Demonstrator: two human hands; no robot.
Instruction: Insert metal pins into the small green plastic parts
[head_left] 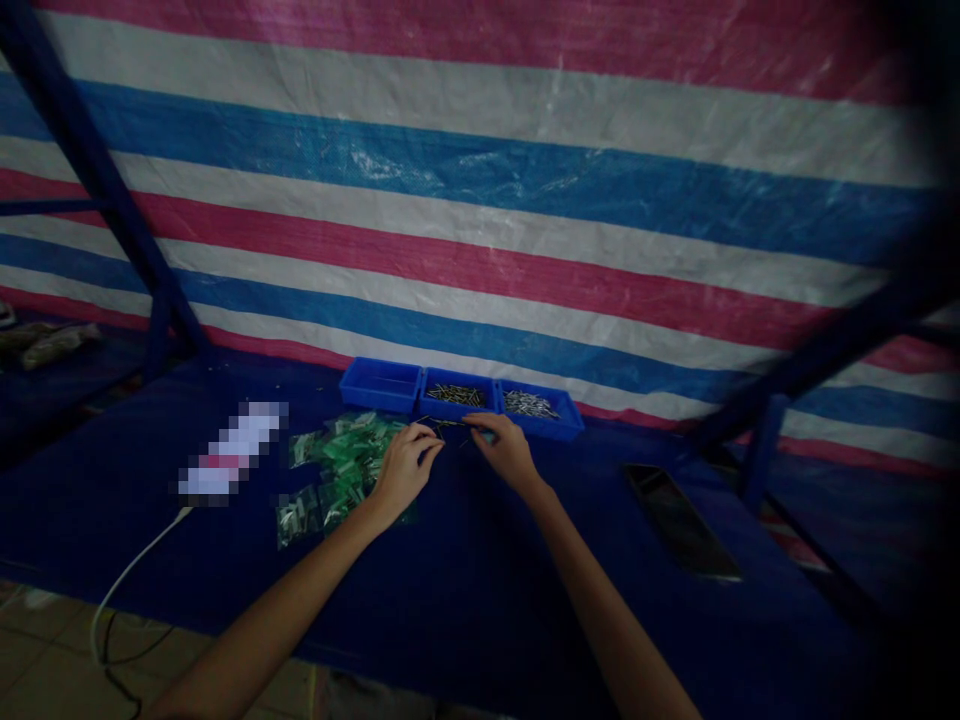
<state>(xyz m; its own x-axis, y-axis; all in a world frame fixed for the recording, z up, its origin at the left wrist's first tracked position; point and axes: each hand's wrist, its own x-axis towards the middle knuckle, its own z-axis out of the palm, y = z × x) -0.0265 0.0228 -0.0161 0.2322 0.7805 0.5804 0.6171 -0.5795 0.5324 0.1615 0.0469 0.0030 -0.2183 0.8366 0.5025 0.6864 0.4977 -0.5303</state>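
My left hand (pixel 407 463) is at the right edge of a pile of small clear bags with green and white contents (pixel 349 455), its fingertips pinched together; what they hold is too small to name. My right hand (pixel 502 447) pinches a thin dark screw-like piece (pixel 454 423) in front of the blue bins. Three joined blue bins stand at the back: the left bin (pixel 381 380) shows its bare floor, the middle one holds brass-coloured screws (pixel 455 395), and the right one holds silver screws (pixel 529 404). A few loose dark pieces (pixel 439 430) lie between my hands.
A lit, blurred-out phone (pixel 232 450) with a white cable (pixel 139 560) lies on the left of the dark blue table (pixel 480 600). A dark phone (pixel 679 520) lies at the right. Blue metal struts flank the table, and a striped sheet (pixel 480 250) hangs behind it.
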